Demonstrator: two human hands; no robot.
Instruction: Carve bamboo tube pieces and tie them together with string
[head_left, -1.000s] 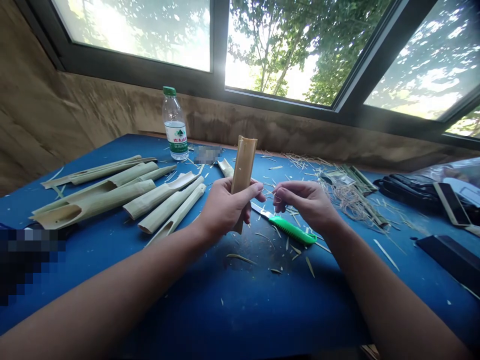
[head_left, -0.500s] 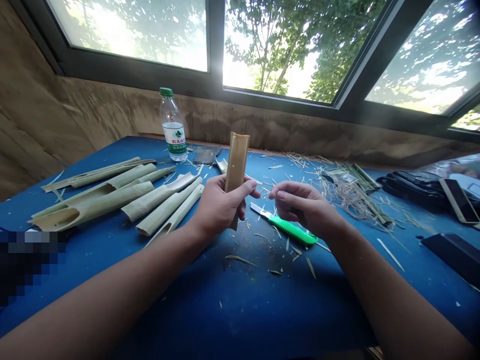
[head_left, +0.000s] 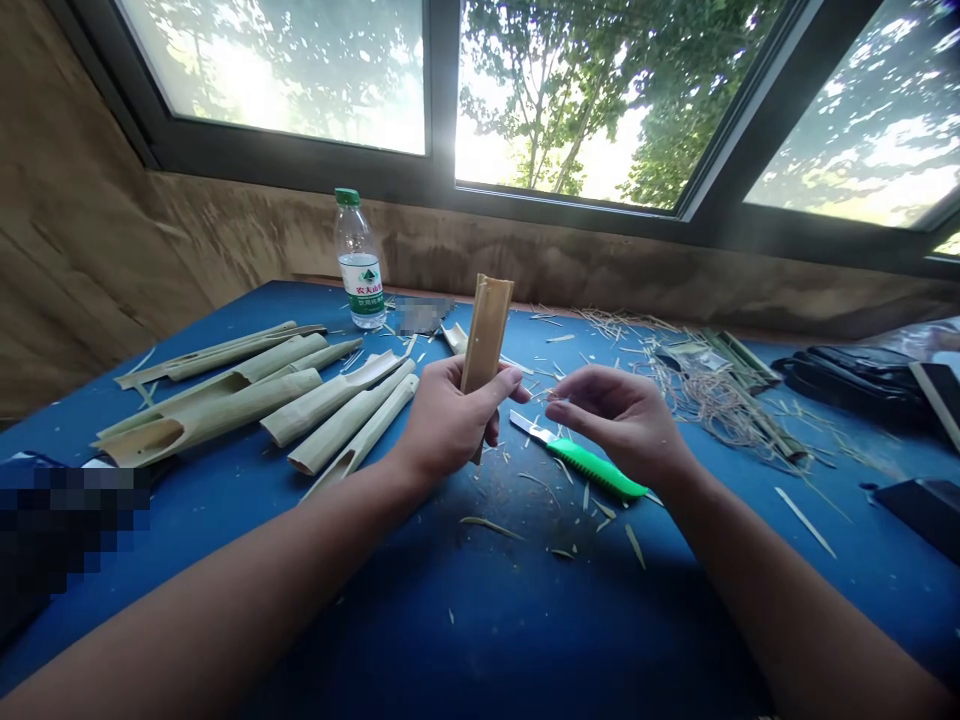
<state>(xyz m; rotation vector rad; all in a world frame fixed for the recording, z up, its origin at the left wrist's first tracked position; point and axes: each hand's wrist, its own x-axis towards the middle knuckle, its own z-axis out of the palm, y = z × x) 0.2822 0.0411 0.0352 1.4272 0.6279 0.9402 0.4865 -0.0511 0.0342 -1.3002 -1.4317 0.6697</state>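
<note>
1. Head view: the left hand (head_left: 448, 425) is raised over the blue table (head_left: 525, 620), near its middle. Its fingers (head_left: 504, 384) are wrapped around the lower part of a bamboo piece (head_left: 488, 325), which stands upright with a slight tilt, its top end free.
2. Head view: the right hand (head_left: 626, 420) is just beside the left. Its thumb and forefinger are pinched narrow, close to the bamboo piece but apart from it. Whether a sliver lies between them is too fine to tell.
3. Head view: a green utility knife (head_left: 596, 468) lies on the table below the right hand, blade out and pointing toward the left hand, among scattered shavings (head_left: 487, 524).
4. Head view: split bamboo lengths (head_left: 300, 400) lie side by side on the left. A water bottle (head_left: 360, 262) stands at the far edge. A heap of fibres (head_left: 705, 392) and a black bag (head_left: 847, 375) lie on the right.
</note>
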